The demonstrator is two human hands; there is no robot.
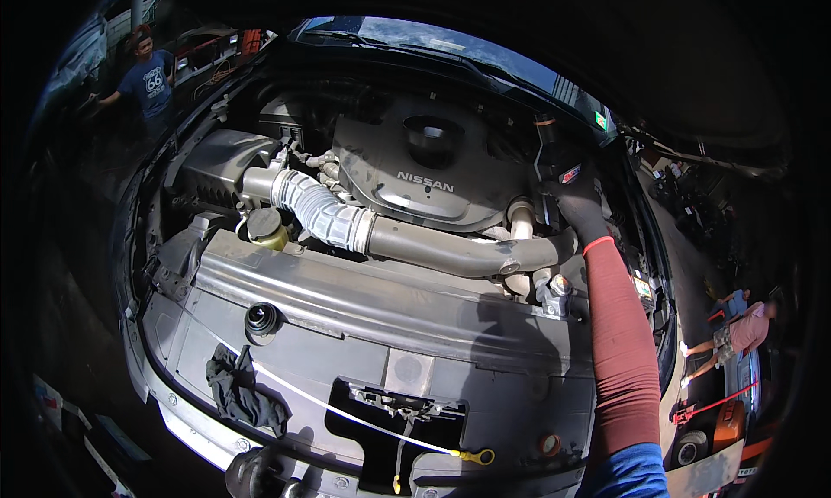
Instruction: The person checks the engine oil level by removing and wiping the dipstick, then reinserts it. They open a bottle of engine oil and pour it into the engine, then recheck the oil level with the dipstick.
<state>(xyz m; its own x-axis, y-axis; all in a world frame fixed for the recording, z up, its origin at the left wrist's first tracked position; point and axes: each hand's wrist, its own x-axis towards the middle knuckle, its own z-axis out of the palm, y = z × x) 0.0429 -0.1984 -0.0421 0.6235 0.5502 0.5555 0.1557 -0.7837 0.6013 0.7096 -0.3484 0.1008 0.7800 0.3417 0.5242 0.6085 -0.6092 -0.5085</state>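
Observation:
My right hand (582,205), in a black glove, reaches over the far right side of the engine. Its fingers are closed around a dark object with a narrow top and an orange band (544,123); it looks like a bottle, partly lost in shadow. Left of it lies the black engine cover (372,156), with a round black opening or cup (430,141) on top. At the lower edge, my left hand (251,472) shows only in part, dark-gloved, by the front rim of the bay. Above it lies a crumpled black rag (245,390), crossed by a dipstick (346,417) with a yellow ring handle.
A black cap (261,319) stands on the front panel (303,342). A silver ribbed hose (320,208) joins a dark intake pipe (441,245). The hood latch (407,403) sits front centre. One person (149,83) stands far left; others (736,334) are at right.

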